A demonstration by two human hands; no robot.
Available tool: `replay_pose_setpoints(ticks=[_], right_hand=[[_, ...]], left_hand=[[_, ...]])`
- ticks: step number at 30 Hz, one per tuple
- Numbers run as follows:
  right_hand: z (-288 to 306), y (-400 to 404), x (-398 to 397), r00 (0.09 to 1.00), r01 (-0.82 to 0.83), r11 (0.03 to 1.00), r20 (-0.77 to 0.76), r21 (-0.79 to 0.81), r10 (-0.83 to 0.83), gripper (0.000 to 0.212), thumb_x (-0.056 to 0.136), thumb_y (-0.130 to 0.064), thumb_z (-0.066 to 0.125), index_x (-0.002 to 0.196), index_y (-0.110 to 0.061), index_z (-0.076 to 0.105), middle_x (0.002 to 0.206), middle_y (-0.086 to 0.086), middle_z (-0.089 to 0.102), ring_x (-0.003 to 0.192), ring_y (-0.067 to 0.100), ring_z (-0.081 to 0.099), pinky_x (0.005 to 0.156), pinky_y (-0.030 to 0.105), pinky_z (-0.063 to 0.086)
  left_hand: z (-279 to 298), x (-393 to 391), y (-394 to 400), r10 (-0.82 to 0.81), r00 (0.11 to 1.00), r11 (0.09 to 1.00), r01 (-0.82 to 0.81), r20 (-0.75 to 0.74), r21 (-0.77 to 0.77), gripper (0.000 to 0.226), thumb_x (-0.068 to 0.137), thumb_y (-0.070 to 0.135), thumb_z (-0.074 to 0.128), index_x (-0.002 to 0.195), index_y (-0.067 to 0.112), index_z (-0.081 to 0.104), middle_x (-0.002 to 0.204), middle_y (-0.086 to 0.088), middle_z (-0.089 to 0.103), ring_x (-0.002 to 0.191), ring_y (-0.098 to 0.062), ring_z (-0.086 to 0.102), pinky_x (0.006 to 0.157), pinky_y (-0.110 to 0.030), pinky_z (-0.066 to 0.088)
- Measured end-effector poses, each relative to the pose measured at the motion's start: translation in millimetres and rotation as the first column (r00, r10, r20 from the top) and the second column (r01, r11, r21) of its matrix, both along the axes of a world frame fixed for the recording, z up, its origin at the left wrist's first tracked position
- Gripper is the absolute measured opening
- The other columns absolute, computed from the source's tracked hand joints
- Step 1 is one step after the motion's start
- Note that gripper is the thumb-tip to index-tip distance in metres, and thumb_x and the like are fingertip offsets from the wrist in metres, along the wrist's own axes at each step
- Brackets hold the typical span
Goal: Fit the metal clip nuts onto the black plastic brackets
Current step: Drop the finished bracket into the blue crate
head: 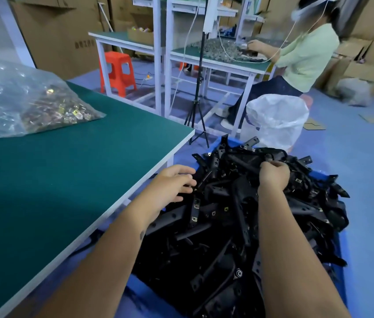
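We saw both hands over the brackets [238, 214], a black heap filling a blue bin [319, 174] on the floor, right of the table [66, 180]. Left hand [174, 182] sat at the heap's left edge, fingers loosely spread and curled, tips touching brackets, nothing clearly held. Right hand [273, 174] was at the far side of the heap, fingers bunched tight, pinching a bracket's edge. Several brackets already carried clip nuts [195, 205]. Bag [21, 99] of loose clips lay far left on the table. White sack [277, 120] stood beyond the bin. Another person [305, 56] sat at a far bench [216, 58].
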State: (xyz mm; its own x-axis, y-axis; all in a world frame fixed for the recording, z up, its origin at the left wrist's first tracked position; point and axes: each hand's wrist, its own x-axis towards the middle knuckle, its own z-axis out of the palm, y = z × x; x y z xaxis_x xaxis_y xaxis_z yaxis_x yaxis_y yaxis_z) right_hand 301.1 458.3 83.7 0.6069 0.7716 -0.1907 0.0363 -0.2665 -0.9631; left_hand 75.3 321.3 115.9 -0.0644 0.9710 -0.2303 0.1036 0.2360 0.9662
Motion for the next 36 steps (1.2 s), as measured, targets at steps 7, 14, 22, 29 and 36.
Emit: replay_pose_setpoints(ticks=[7,14,22,29,36], right_hand=[[26,-20,-103,0.915,-0.066,0.99,0.402,0.122,0.012,0.042,0.09,-0.017,0.059,0.131,-0.015,0.05,0.149,0.011,0.027,0.134,0.032,0.028,0.111,0.043,0.022],[66,-99,-301,0.717,-0.664,0.651,0.563,0.369,0.412,0.037,0.083,-0.013,0.061,0.12,-0.015,0.059,0.133,0.008,0.041,0.126,0.029,0.034,0.107,0.039,0.021],[52,-240,-479,0.17,-0.976,0.028,0.679,0.214,0.714,0.033,0.09,-0.023,0.056,0.123,-0.022,0.057,0.128,0.0,0.042,0.126,0.018,0.031,0.107,0.034,0.02],[31,-303,-558,-0.079,-0.982,-0.182,0.752,0.054,0.655,0.035,0.092,-0.026,0.056,0.127,-0.023,0.054,0.127,0.001,0.047,0.121,0.023,0.038,0.099,0.037,0.029],[30,-312,-601,-0.146,-0.954,-0.298,0.814,0.035,0.562,0.033,0.094,-0.016,0.048,0.125,-0.021,0.059,0.117,0.004,0.061,0.114,0.027,0.048,0.098,0.042,0.038]], left_hand=[[25,-47,-9,0.223,0.931,0.924,-0.296,0.289,0.242,0.026,0.102,0.007,0.046,0.099,0.02,0.067,0.077,0.002,0.073,0.07,-0.011,0.068,0.069,-0.025,0.057],[26,-149,-59,0.6,0.734,0.709,-0.672,0.318,0.212,0.029,0.098,0.001,0.044,0.092,0.019,0.065,0.073,0.003,0.069,0.064,-0.008,0.062,0.064,-0.022,0.052],[18,-277,-186,0.888,0.364,0.309,-0.925,0.281,0.222,0.019,0.092,-0.005,0.046,0.09,0.005,0.062,0.078,-0.007,0.062,0.068,-0.017,0.059,0.061,-0.026,0.05],[-1,-354,-267,0.973,-0.037,-0.094,-0.966,0.229,0.243,0.03,0.095,0.0,0.046,0.077,0.02,0.062,0.089,-0.004,0.067,0.087,-0.024,0.062,0.08,-0.03,0.053],[-3,-375,-265,0.949,-0.242,-0.295,-0.907,0.204,0.3,0.027,0.093,0.006,0.044,0.083,0.027,0.058,0.085,0.008,0.059,0.067,-0.005,0.052,0.062,-0.021,0.041]])
